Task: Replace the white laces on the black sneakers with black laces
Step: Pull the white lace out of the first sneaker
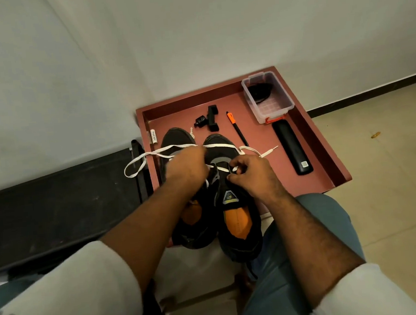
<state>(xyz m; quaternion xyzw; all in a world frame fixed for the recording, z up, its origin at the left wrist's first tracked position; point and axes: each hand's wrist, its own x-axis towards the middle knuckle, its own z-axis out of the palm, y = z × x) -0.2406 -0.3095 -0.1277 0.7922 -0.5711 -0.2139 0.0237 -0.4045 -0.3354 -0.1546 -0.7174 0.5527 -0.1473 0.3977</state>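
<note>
Head view: right hand (pixel 250 176) pinches flat white lace (pixel 136 166) (woven) over black sneaker (pixel 234 205).

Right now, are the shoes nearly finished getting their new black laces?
Not nearly. Done: the white lace is partly loosened, its ends trailing off both sides. In hand: the left hand and right hand are pulling it from the right sneaker. Left: both sneakers need black laces, maybe the dark coil in the clear box.

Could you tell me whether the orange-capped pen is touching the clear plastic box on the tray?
Apart. The head view shows bare red tray floor between the pen and the clear plastic box, with a plain gap along the pen's whole length.
</note>
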